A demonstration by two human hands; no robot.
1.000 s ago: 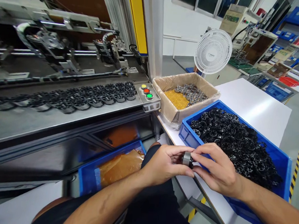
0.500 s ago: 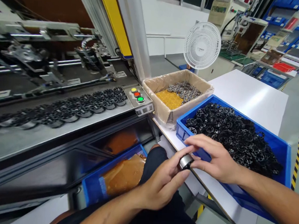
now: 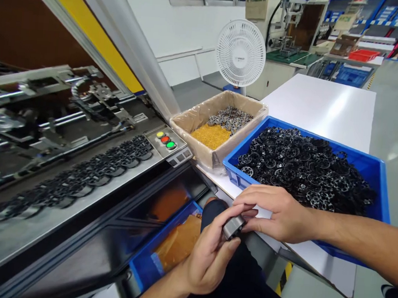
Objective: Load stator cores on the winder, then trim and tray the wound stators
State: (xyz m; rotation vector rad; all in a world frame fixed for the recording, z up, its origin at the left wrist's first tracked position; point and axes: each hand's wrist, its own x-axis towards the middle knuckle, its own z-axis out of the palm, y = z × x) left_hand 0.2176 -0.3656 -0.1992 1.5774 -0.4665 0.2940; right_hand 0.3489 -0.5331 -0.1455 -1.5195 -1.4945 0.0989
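Note:
My left hand (image 3: pixel 207 255) is closed round a small round metal part (image 3: pixel 233 227), pinched between thumb and fingers just below the table's front edge. My right hand (image 3: pixel 276 212) lies over the edge of the white table (image 3: pixel 326 106), its fingertips touching the same part from the right. Right behind my hands stands a blue bin (image 3: pixel 373 165) heaped with black ring-shaped plastic parts (image 3: pixel 304 168).
A lined cardboard box (image 3: pixel 201 117) holds metal rings and yellow bits. To the left, black parts (image 3: pixel 89 177) lie in a row on the machine's steel ledge, beside a three-button panel (image 3: pixel 167 141). A lower blue bin (image 3: pixel 162 261) holds a brown bag. A white fan (image 3: pixel 241 53) stands behind.
The view has swung left and down. Both hands with the metal part have dropped slightly below the table's edge; my left hand has turned the part in its grip.

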